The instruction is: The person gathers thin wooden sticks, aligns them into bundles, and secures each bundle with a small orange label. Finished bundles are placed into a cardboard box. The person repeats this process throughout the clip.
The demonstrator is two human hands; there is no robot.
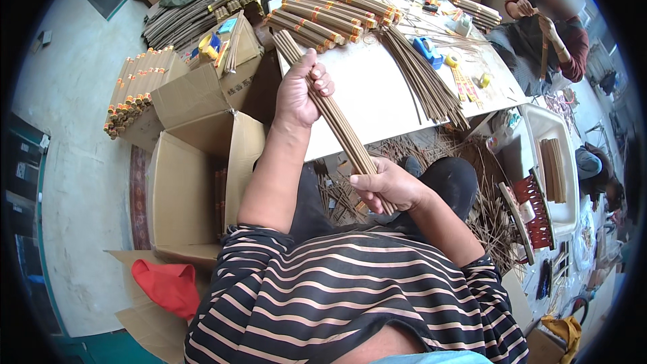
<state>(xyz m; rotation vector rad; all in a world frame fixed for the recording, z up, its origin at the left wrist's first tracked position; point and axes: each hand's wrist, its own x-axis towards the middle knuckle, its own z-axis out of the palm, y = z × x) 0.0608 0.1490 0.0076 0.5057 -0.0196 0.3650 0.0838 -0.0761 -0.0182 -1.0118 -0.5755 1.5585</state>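
Head view: brown stick bundle point(345, 136) is in the air, slanting from far left to near right, across the near edge of the white table point(340, 104). Left hand point(298, 94) clamped around the far part, fingers curled over; right hand point(391, 185) closed on the near end, thumb on top. No band visible on it, unlike the banded bundles point(313, 20) on the far left of the table. My take: sticks look thin, likely brittle, so snug grip, no twisting or bending. Keep both hands in line, ends flush. Loose sticks point(421, 74) lie fanned on the table's right; keep clear of them.
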